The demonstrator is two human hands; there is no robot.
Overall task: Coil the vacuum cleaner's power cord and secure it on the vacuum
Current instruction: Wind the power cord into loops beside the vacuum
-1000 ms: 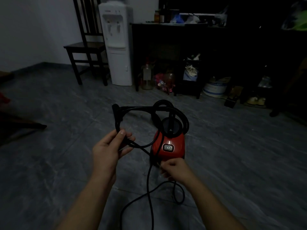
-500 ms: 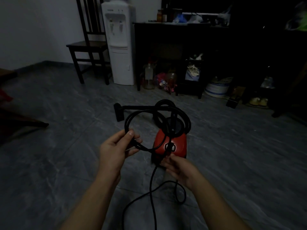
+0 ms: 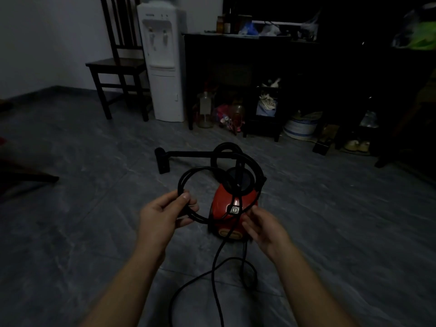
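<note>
Grey tiled floor [image 3: 70,232], dim room.

- **Cord** [image 3: 214,270]: black. One loop is raised in front of the vacuum; the rest trails loose across the floor towards me.
- **Left hand** [image 3: 162,213]: grips the loop between thumb and fingers.
- **Right hand** [image 3: 264,225]: fingers curled at the cord just beside the vacuum [image 3: 224,204]. I cannot tell in this light whether they pinch it.
- **Vacuum:** red, standing on the floor, with a black hose [image 3: 257,168] coiled on top.
- **Handling note (my judgement):** I would keep each new loop the same size, feed slack through the right hand, and stack turns flat in the left without twists.
- **Markings:** power symbol on the button [image 3: 234,210]. Lettering on the white water dispenser [image 3: 162,67] is too small to read.
- **Beyond:** chair [image 3: 118,64], dark desk [image 3: 236,43].
</note>
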